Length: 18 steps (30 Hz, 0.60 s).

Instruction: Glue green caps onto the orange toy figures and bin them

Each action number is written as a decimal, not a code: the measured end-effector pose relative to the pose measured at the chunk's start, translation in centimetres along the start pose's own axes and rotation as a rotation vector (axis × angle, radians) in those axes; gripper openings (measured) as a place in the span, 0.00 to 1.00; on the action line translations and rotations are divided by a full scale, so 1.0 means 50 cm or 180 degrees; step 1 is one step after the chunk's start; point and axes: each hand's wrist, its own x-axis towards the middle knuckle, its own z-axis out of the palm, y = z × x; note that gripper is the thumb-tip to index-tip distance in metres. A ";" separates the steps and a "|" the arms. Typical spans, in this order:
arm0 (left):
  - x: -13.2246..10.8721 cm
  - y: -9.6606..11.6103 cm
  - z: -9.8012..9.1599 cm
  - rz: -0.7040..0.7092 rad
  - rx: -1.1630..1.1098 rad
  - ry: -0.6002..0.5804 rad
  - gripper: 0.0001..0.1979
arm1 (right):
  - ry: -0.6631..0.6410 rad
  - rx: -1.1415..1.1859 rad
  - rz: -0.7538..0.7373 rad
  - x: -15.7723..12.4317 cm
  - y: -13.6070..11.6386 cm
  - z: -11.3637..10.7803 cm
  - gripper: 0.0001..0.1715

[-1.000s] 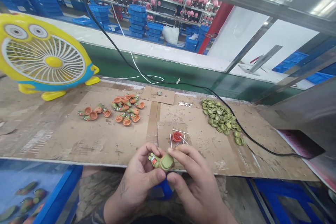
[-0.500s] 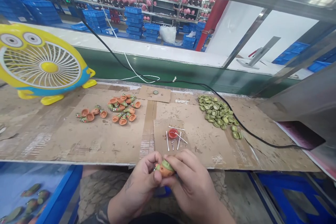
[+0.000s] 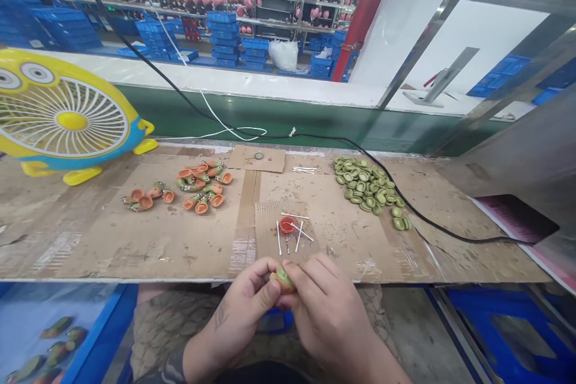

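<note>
Green-and-orange molded piece (image 3: 283,281): head view; held between both hands at the front edge of the cardboard-covered tabletop (image 3: 180,252).
Left hand (image 3: 245,299): fingers closed on the piece's left side.
Right hand (image 3: 321,297): fingers pressed against its right side.
Round red pot (image 3: 287,225): beyond the hands, white cotton-tipped sticks (image 3: 278,239) around it, one across its rim.
Orange-and-green cupped pieces (image 3: 201,208): clustered left.
Green oval caps (image 3: 362,185): heaped right.

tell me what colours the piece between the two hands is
Green and orange: the small piece shows in the head view, though partly hidden.
</note>
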 end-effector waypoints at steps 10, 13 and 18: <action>-0.016 -0.009 -0.032 0.0237 0.0872 0.0506 0.23 | -0.0461 0.0622 0.0408 -0.014 0.008 0.021 0.14; -0.034 -0.003 -0.056 0.0163 0.0765 0.1010 0.21 | -0.0578 0.0817 0.0711 -0.022 0.039 0.014 0.19; -0.083 0.058 -0.161 0.0587 0.0760 0.2088 0.25 | 0.0142 -0.0205 0.1541 -0.046 0.146 0.042 0.16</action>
